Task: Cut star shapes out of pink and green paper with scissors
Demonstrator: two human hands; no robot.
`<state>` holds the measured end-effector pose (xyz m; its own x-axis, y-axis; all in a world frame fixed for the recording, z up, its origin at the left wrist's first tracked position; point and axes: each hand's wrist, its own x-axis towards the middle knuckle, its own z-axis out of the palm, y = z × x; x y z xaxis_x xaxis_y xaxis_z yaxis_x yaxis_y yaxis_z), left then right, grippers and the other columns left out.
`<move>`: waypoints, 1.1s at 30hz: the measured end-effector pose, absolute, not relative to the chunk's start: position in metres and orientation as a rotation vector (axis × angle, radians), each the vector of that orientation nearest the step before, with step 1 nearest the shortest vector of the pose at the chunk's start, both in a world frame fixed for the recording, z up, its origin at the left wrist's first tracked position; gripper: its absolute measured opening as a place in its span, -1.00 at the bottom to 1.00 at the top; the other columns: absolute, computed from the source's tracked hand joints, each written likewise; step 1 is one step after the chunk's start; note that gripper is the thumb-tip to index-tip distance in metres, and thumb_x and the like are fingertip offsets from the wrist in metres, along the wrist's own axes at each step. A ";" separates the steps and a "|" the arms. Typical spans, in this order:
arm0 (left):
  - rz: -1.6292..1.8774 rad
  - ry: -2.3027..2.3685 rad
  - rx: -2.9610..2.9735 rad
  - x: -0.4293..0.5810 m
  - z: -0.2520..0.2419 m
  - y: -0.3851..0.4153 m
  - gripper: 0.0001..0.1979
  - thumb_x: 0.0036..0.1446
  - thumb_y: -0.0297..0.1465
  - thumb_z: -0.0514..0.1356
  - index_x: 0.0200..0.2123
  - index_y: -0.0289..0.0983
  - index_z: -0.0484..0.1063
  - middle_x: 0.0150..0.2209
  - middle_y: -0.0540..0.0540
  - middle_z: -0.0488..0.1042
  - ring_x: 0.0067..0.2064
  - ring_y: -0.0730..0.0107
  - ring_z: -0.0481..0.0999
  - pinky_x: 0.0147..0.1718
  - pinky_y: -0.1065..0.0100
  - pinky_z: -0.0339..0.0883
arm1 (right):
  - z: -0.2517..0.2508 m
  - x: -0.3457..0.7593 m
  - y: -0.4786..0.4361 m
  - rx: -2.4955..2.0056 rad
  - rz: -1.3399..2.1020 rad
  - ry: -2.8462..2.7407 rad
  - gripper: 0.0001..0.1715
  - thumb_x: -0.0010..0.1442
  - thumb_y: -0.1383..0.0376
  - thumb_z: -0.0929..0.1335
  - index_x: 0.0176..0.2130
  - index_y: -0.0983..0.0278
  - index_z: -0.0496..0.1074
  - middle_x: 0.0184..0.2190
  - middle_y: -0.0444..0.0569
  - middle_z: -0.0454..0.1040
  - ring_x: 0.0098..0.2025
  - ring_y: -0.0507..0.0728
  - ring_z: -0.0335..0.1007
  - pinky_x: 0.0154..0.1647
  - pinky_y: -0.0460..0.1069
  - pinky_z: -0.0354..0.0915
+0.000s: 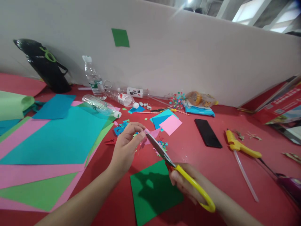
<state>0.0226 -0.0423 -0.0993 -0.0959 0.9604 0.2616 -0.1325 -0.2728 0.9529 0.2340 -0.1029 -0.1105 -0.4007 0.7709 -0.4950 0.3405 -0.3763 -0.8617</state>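
Note:
My left hand (125, 142) pinches a small pink paper piece (154, 133) above the red table (192, 150), fingers closed on its edge. My right hand (185, 182) grips yellow-handled scissors (178, 171); their grey blades point up-left and meet the pink piece. Below the hands lies a dark green paper sheet (152, 191). Tiny coloured paper scraps (162, 146) are scattered under the blades.
Large teal, pink and green sheets (54, 141) cover the left side. Plastic bottles (101, 105) lie and stand near the white wall. A black phone (208, 132), a yellow glue gun (242, 147), snack packets (199, 105) and a black bag (45, 67) are around.

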 end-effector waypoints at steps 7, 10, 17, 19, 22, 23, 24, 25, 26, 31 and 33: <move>1.518 0.991 1.113 0.035 -0.104 -0.049 -0.89 0.24 -0.39 0.17 -0.37 -0.17 0.42 -0.40 0.05 0.36 -0.38 0.45 0.31 -0.37 0.41 0.24 | -0.113 0.221 -0.110 -1.479 1.766 -1.511 -0.28 0.05 -0.37 0.22 -0.45 0.21 0.25 -0.76 -0.35 0.06 -0.80 -0.09 -0.07 -0.82 -0.17 -0.13; 1.488 1.019 1.116 0.038 -0.105 -0.049 -0.86 0.25 -0.39 0.16 -0.40 -0.18 0.39 -0.44 0.08 0.33 -0.41 0.47 0.28 -0.37 0.43 0.21 | -0.115 0.218 -0.112 -1.454 1.764 -1.502 -0.23 0.04 -0.42 0.19 -0.43 0.22 0.26 -0.77 -0.35 0.06 -0.80 -0.09 -0.05 -0.80 -0.16 -0.11; 1.475 1.023 1.018 0.041 -0.105 -0.050 -0.84 0.23 -0.37 0.18 -0.43 -0.20 0.35 -0.44 0.08 0.32 -0.40 0.47 0.27 -0.36 0.43 0.20 | -0.120 0.210 -0.118 -1.440 1.814 -1.405 -0.15 -0.07 -0.51 0.15 -0.44 0.19 0.20 -0.83 -0.40 0.00 -0.82 -0.09 -0.12 -0.83 -0.18 -0.12; 1.465 1.028 0.991 0.042 -0.105 -0.050 -0.84 0.21 -0.37 0.19 -0.44 -0.20 0.35 -0.44 0.08 0.33 -0.40 0.47 0.27 -0.37 0.43 0.19 | -0.122 0.209 -0.119 -1.451 1.814 -1.397 -0.14 -0.09 -0.52 0.14 -0.45 0.18 0.19 -0.82 -0.41 -0.01 -0.83 -0.09 -0.12 -0.84 -0.17 -0.12; 1.455 1.042 0.970 0.042 -0.104 -0.050 -0.83 0.19 -0.36 0.20 -0.45 -0.21 0.34 -0.44 0.07 0.34 -0.42 0.48 0.27 -0.40 0.43 0.19 | -0.125 0.210 -0.121 -1.469 1.785 -1.401 -0.16 -0.05 -0.51 0.15 -0.44 0.19 0.20 -0.81 -0.40 0.00 -0.82 -0.09 -0.10 -0.83 -0.17 -0.12; 1.457 1.047 0.974 0.042 -0.104 -0.050 -0.83 0.19 -0.36 0.20 -0.45 -0.21 0.34 -0.44 0.07 0.34 -0.42 0.48 0.27 -0.41 0.43 0.19 | -0.126 0.210 -0.121 -1.471 1.766 -1.402 -0.17 -0.04 -0.50 0.15 -0.45 0.19 0.20 -0.81 -0.40 0.00 -0.82 -0.09 -0.10 -0.83 -0.17 -0.14; 1.459 1.051 0.985 0.042 -0.105 -0.050 -0.83 0.19 -0.36 0.20 -0.45 -0.21 0.34 -0.45 0.07 0.34 -0.42 0.49 0.27 -0.41 0.43 0.19 | -0.127 0.210 -0.121 -1.468 1.751 -1.403 -0.17 -0.03 -0.49 0.16 -0.45 0.20 0.20 -0.82 -0.39 0.01 -0.82 -0.10 -0.10 -0.82 -0.17 -0.15; 1.461 1.058 0.999 0.042 -0.105 -0.050 -0.83 0.20 -0.36 0.20 -0.45 -0.21 0.34 -0.45 0.08 0.33 -0.43 0.49 0.27 -0.41 0.44 0.19 | -0.127 0.210 -0.121 -1.464 1.742 -1.405 -0.17 -0.04 -0.50 0.16 -0.46 0.20 0.20 -0.82 -0.39 0.01 -0.83 -0.10 -0.10 -0.82 -0.16 -0.17; 1.460 1.065 1.012 0.042 -0.105 -0.050 -0.82 0.20 -0.35 0.20 -0.45 -0.21 0.34 -0.46 0.08 0.32 -0.43 0.49 0.26 -0.41 0.44 0.19 | -0.128 0.209 -0.121 -1.465 1.736 -1.407 -0.16 -0.05 -0.50 0.17 -0.47 0.20 0.20 -0.83 -0.39 0.01 -0.83 -0.10 -0.10 -0.82 -0.16 -0.18; 1.452 1.084 1.020 0.042 -0.106 -0.051 -0.80 0.23 -0.33 0.18 -0.45 -0.20 0.32 -0.48 0.09 0.29 -0.44 0.48 0.26 -0.44 0.44 0.18 | -0.125 0.208 -0.119 -1.502 1.729 -1.418 -0.13 -0.08 -0.52 0.16 -0.47 0.21 0.20 -0.82 -0.38 0.03 -0.83 -0.10 -0.07 -0.83 -0.17 -0.16; 1.463 1.094 1.031 0.042 -0.106 -0.051 -0.82 0.23 -0.34 0.18 -0.44 -0.19 0.34 -0.46 0.08 0.32 -0.43 0.47 0.27 -0.43 0.43 0.19 | -0.125 0.209 -0.119 -1.494 1.736 -1.437 -0.13 -0.07 -0.52 0.15 -0.46 0.20 0.20 -0.82 -0.38 0.03 -0.83 -0.10 -0.06 -0.84 -0.18 -0.15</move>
<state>0.0421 -0.0506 -0.1061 -0.1395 0.9881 0.0648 -0.2176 -0.0944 0.9715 0.2088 -0.1189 -0.1245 -0.3236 0.8318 -0.4510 0.2876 -0.3676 -0.8844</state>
